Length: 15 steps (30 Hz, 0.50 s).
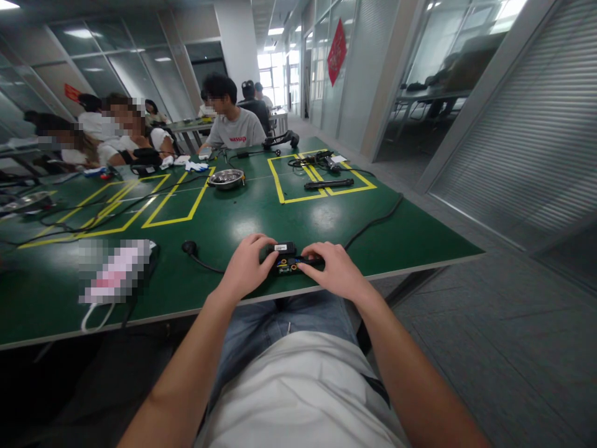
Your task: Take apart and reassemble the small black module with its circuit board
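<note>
Near the front edge of the green table, my left hand (248, 266) curls round the left end of a small black block with a white label (281, 247). Right in front of that block lies an opened black device (288, 266) showing orange-yellow rings and bits of blue inside. The thumb and fingers of my right hand (334, 266) close on the dark right end of this device. Part of both pieces is hidden by my fingers. A black power plug (189, 247) on a cord lies to the left of my left hand, the cord running toward it.
A phone-like item in a pink-white case (116, 272) lies at the left edge, partly blurred. Farther back are a metal bowl (226, 179), a black bar (329, 184) and coiled cables (310, 162) near yellow tape outlines. A black cable (379, 218) runs at right. Several people sit beyond.
</note>
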{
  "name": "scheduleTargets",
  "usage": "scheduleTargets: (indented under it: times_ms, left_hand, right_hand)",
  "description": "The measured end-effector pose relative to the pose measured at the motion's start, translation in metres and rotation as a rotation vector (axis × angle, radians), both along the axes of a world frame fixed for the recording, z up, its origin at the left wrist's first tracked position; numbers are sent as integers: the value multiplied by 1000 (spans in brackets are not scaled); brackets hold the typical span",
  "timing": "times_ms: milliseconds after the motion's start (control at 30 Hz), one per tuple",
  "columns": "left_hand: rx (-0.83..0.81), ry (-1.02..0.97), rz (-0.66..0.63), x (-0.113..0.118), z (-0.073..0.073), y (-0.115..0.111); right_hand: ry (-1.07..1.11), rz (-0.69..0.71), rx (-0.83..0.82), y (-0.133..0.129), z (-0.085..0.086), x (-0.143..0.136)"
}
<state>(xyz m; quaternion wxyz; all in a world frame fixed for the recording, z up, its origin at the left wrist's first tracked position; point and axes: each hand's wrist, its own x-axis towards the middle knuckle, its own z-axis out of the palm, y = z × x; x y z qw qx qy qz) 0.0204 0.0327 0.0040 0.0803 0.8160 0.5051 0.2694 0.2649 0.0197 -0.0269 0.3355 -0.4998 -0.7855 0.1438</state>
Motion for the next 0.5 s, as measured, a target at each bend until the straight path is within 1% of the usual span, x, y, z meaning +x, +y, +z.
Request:
scheduleTargets:
  times_ms: [67,133,200,333,500]
  left_hand:
    - [-4,59,5,-3,-2,-13]
    - [4,162,7,-4,-4,-25]
    - [22,252,6,-3,-6,-31]
    - [3,334,-2,-1,-5,-31]
    - [-42,311,26,-1,-3,-26]
  right_hand:
    - [-17,26,9,-1,0,0]
    - [-26,38,16,0,-1,1]
    - [-26,43,21,0,-2,1]
    - [-14,49,6,1,-3,2]
    - [-16,27,19,1,-3,1]
